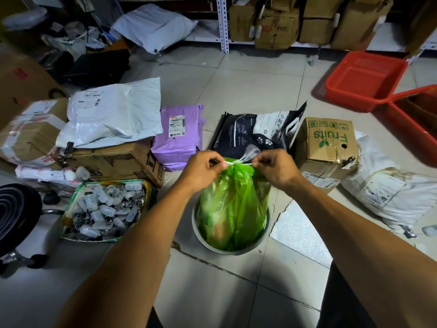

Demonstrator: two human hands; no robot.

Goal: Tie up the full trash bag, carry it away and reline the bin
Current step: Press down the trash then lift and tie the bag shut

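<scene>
Probably a parcel stockroom: labelled parcels (111, 114), cartons (274, 22) on metal shelving (223, 24).

Both bare forearms reach forward and inward from the lower corners, converging near the middle of the view. The left hand (203, 170) is curled with its back toward the camera, thumb and fingertips pinched together at its right side. The right hand (274, 169) mirrors it, knuckles up and wrist bent slightly down, fingertips pinched at its left side. The two grips sit close together at the same height, each closed on a thin white drawstring (236, 164) stretched between them.
</scene>
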